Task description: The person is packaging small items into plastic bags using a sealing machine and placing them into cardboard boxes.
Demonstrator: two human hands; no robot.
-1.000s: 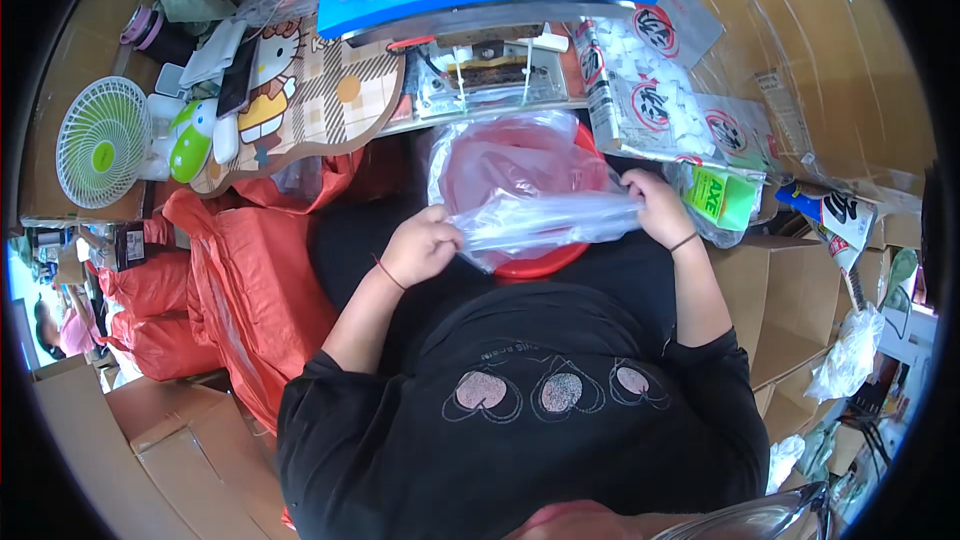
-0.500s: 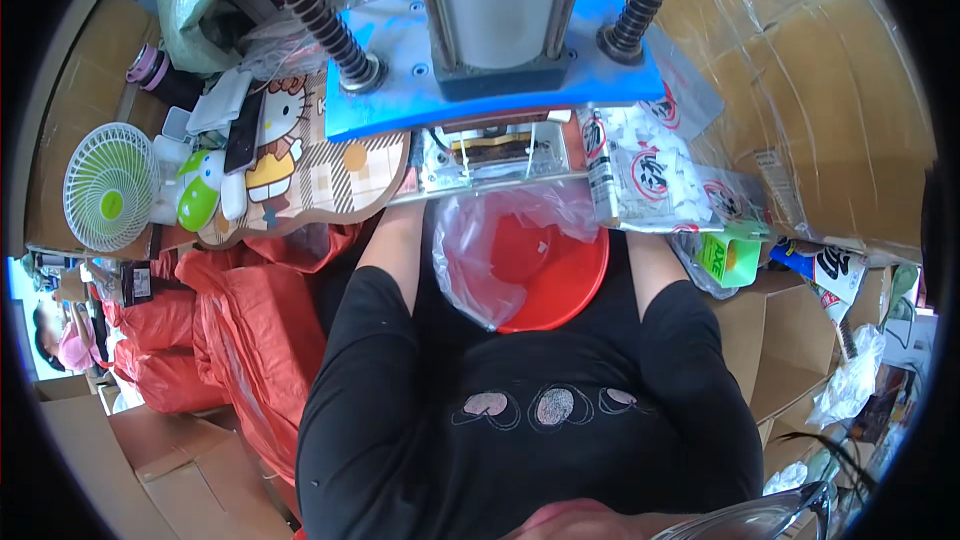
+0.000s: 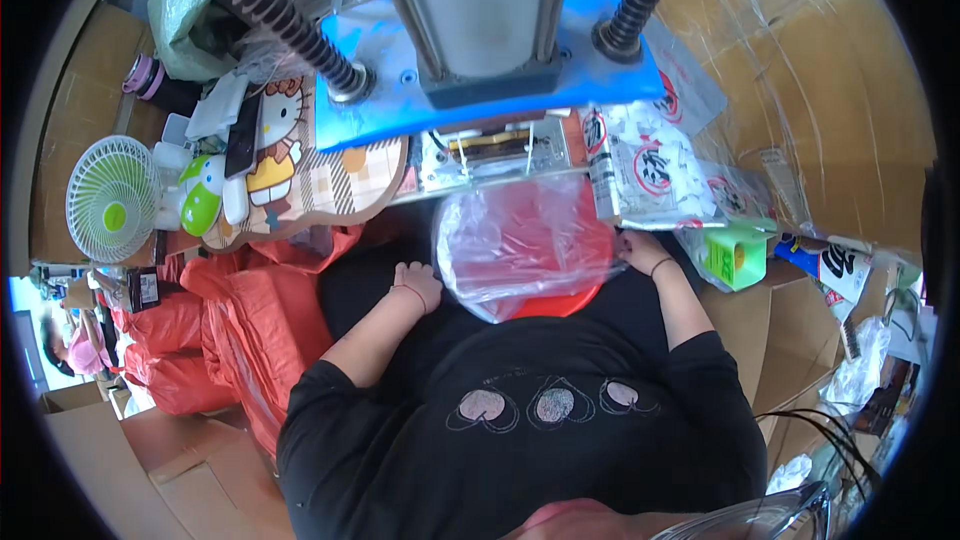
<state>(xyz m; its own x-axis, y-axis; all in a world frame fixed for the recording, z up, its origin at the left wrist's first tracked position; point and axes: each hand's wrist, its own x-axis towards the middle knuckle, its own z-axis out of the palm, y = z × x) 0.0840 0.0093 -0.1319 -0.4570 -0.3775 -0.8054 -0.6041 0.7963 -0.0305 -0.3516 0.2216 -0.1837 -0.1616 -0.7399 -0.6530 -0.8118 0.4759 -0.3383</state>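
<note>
A red basin (image 3: 562,306) sits at my lap below the press. A clear plastic bag (image 3: 500,230) lies across most of its mouth, the red showing through. My left hand (image 3: 418,283) is closed beside the basin's left side, on my dark clothing; its fingers curl under, and what they hold, if anything, is hidden. At the basin's right rim my right hand (image 3: 638,250) pinches the edge of the plastic bag, fingertips partly hidden. Above stands the press with a blue plate (image 3: 480,105) over a metal fixture (image 3: 490,155).
Left of the press are a patterned board (image 3: 340,180), a white fan (image 3: 112,200) and a phone (image 3: 242,140). To its right lie printed plastic packets (image 3: 655,170) and a green box (image 3: 735,258). Red bags (image 3: 255,330) fill the left side; cardboard boxes (image 3: 800,340) stand at right.
Both hands have come back toward me from under the press edge into view. The plastic bag has spread rightward over the basin, which was partly uncovered before.
</note>
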